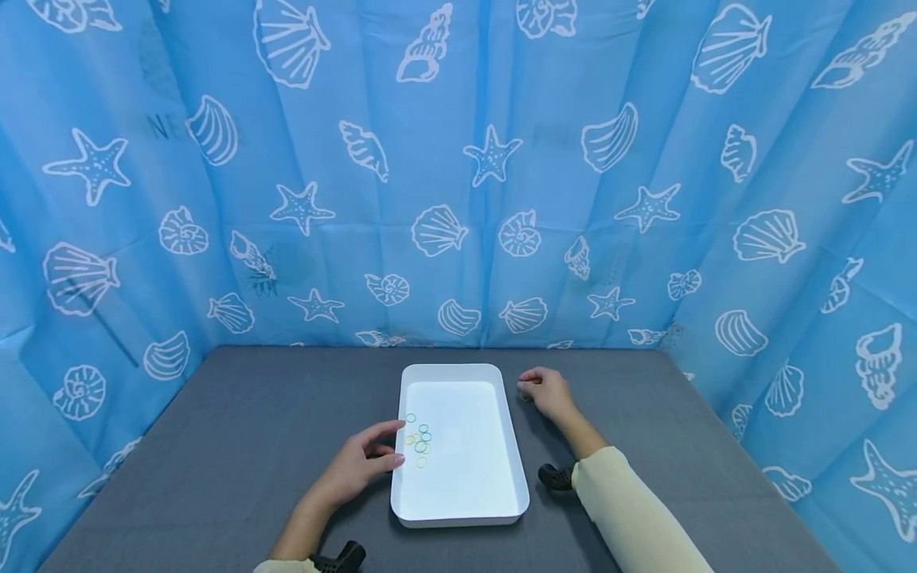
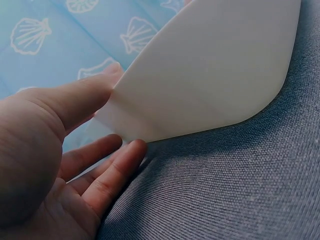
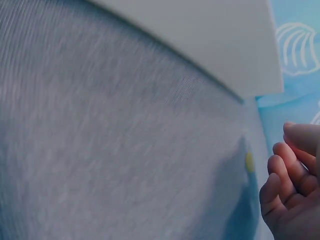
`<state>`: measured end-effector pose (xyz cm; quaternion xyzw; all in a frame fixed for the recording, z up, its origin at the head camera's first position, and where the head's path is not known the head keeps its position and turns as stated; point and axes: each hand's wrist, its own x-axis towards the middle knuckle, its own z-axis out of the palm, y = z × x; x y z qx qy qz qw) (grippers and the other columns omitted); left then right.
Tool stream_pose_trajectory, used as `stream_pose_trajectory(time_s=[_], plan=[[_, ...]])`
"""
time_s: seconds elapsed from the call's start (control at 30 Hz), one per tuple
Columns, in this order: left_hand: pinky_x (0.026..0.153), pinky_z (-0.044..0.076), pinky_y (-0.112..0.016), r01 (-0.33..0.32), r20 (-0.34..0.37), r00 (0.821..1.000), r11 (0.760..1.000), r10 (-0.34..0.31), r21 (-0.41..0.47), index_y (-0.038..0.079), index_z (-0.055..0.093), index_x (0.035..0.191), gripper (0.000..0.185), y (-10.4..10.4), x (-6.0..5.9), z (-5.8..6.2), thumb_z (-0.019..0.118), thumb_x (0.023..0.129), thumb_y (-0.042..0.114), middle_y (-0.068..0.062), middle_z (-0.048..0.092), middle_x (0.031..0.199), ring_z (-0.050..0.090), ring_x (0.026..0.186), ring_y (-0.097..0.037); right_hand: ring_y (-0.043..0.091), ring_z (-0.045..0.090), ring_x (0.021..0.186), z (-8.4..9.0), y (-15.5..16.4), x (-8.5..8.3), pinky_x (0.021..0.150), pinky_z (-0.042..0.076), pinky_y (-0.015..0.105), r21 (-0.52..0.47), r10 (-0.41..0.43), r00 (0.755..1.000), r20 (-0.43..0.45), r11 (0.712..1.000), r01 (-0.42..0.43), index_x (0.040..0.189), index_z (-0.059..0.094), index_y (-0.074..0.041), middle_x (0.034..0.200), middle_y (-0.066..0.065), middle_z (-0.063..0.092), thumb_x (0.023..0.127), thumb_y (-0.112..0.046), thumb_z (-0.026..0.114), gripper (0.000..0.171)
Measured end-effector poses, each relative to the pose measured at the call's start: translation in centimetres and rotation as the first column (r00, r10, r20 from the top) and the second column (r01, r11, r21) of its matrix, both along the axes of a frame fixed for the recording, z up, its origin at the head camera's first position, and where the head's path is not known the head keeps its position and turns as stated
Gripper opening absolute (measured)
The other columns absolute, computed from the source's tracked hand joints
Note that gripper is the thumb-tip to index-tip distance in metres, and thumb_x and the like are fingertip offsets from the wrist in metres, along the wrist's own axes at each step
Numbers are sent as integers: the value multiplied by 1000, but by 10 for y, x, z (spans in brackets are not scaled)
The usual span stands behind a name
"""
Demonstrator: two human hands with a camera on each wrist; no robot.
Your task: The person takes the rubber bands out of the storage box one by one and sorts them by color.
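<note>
A shallow white tray lies on the grey table. Several small thin rings, green and yellow and resembling rubber bands, rest inside along its left side. At the tray's left rim is my left hand; its thumb touches the rim, and other fingertips meet the outer wall low down in the left wrist view. My right hand is beyond the tray's right side, fingers loosely curled. Under those fingertips a thin ring shows partly. A small yellow piece, blurred, appears apart from the fingers in the right wrist view.
A grey cloth-like surface covers the table around the tray. A blue curtain with white shells and starfish hangs behind and at both sides. Black wrist devices sit by the sleeve cuffs.
</note>
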<state>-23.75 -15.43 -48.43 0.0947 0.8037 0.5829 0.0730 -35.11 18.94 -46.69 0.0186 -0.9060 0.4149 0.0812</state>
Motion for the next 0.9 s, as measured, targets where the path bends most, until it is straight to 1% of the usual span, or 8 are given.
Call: stream_pose_trajectory(time_s=[0.1, 0.2, 0.3, 0.4, 0.53, 0.67, 0.8, 0.9], plan=[[76, 48, -35, -6, -1, 1000, 1000, 6, -4, 12, 54, 139, 56, 0, 1, 0, 75, 87, 19, -16, 52, 136, 59, 96, -21, 26, 62, 84, 5, -5, 0, 71, 49, 39, -56, 10, 1000, 5, 998, -9, 102, 69, 3, 93, 12, 67, 92, -8, 66, 15], [77, 48, -35, -9, 3, 1000, 1000, 9, -13, 13, 54, 138, 56, 0, 0, 0, 75, 87, 20, -15, 52, 136, 59, 96, -21, 28, 61, 89, 12, -10, 0, 74, 49, 41, -176, 10, 999, 53, 984, 0, 107, 67, 3, 98, 13, 66, 94, -11, 64, 19], [78, 49, -34, -11, 2, 1000, 1000, 11, -27, 14, 55, 138, 56, -1, -1, -1, 75, 87, 21, -14, 52, 136, 59, 97, -20, 28, 59, 90, 21, -16, 2, 78, 49, 44, -310, 4, 994, 112, 950, 31, 112, 66, 2, 102, 13, 64, 95, -14, 63, 23], [79, 48, -35, -9, 5, 1000, 999, 9, -34, 15, 55, 138, 55, -1, -2, -2, 75, 87, 23, -13, 52, 136, 59, 97, -20, 25, 58, 89, 30, -23, 5, 78, 49, 44, -393, 0, 988, 153, 918, 61, 114, 65, 0, 104, 11, 63, 96, -16, 62, 24], [80, 48, -36, -6, 10, 1000, 999, 7, -40, 16, 54, 138, 56, -2, -3, -4, 75, 87, 24, -13, 52, 137, 59, 97, -20, 26, 57, 88, 40, -34, 9, 76, 48, 42, -455, 12, 984, 178, 888, 72, 113, 65, -1, 104, 14, 61, 96, -16, 62, 23], [80, 48, -36, -8, 11, 1000, 999, 8, -38, 17, 55, 138, 56, -2, -5, -5, 75, 87, 24, -13, 52, 137, 59, 97, -20, 34, 55, 95, 47, -47, 10, 81, 48, 44, -487, 23, 981, 191, 870, 75, 115, 64, -2, 106, 15, 61, 96, -17, 63, 25], [80, 48, -36, -4, 6, 1000, 999, 4, -37, 17, 54, 138, 56, -3, -5, -6, 75, 87, 24, -13, 52, 136, 59, 96, -20, 39, 54, 105, 51, -59, 11, 81, 50, 41, -479, 38, 981, 191, 876, 59, 119, 62, -2, 107, 12, 62, 95, -19, 64, 29], [79, 48, -35, -3, 1, 1000, 999, 3, -35, 16, 54, 138, 56, -3, -4, -6, 75, 87, 24, -13, 52, 136, 59, 96, -20, 40, 55, 108, 52, -68, 12, 78, 51, 38, -476, 64, 980, 189, 879, 35, 120, 61, -1, 108, 11, 62, 95, -19, 66, 31]])
